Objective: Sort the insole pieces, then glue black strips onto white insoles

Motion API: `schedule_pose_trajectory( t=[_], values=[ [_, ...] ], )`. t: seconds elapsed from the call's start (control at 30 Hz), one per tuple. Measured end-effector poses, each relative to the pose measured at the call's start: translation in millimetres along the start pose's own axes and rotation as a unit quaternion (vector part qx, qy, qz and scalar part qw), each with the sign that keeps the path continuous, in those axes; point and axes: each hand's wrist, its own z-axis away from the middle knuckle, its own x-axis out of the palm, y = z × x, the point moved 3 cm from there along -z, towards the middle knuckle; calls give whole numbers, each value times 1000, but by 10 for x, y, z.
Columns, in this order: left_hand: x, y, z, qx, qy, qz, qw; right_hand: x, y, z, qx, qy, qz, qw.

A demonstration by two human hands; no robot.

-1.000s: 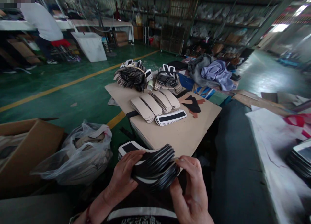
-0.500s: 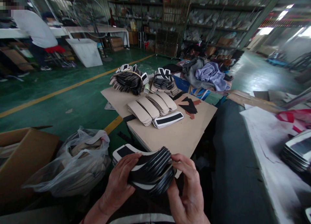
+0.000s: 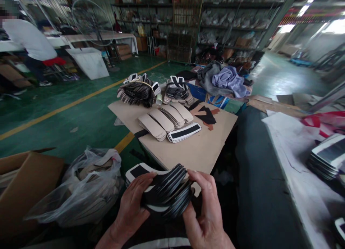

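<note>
I have a fanned stack [image 3: 167,193] of thin black pieces with white edges held low in front of me, between both hands. My left hand [image 3: 132,209] closes around its left side, thumb on top and fingers curled under, while my right hand [image 3: 206,214] grips the right end, thumb [image 3: 198,180] pressed on the top edges and fingers wrapped beneath. Both hands are closed on the stack, and the pieces spread apart at their far ends. Just beyond my hands sits a cardboard board [image 3: 199,148], with the stack hanging over its near corner. On it lie a row of beige pieces [image 3: 164,119] overlapping each other, and just beside them a small pile of white-edged black strips [image 3: 184,132]. A few brown and black scraps [image 3: 207,116] lie near the far side. At the board's far edge rest two bundles [image 3: 137,90] of the same striped pieces. To my left, on the green floor, a clear plastic bag [image 3: 86,184] holds pale offcuts, beside a cardboard box [image 3: 24,184]. On the white table to my right lies another pile [image 3: 326,157] of pieces. Far off to the left, a person [image 3: 28,44] bends over a table.
</note>
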Motion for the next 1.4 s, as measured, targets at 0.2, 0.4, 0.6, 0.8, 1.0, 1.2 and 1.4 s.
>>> schedule_pose_trajectory(
  t=[0.2,0.4,0.6,0.8,1.0,1.2,1.4],
  values=[
    [19,19,-1,1,10,8,1000,-3,30,29,-8,17,-13,1000],
    [24,39,-21,-9,5,2,1000,-12,82,19,17,8,-76,997],
    [24,0,-8,4,12,-10,1000,6,97,-47,12,-10,-81,997],
    [24,-83,45,9,6,-4,1000,59,115,-77,15,-4,-41,999],
    [-17,-98,19,23,19,-17,999,116,77,-100,-12,-2,-60,998],
    [-79,-124,-12,51,32,-23,998,162,72,-111,-21,6,-61,998],
    [-113,-166,25,50,38,-29,998,173,37,-170,-31,-17,-48,998]
  ],
)
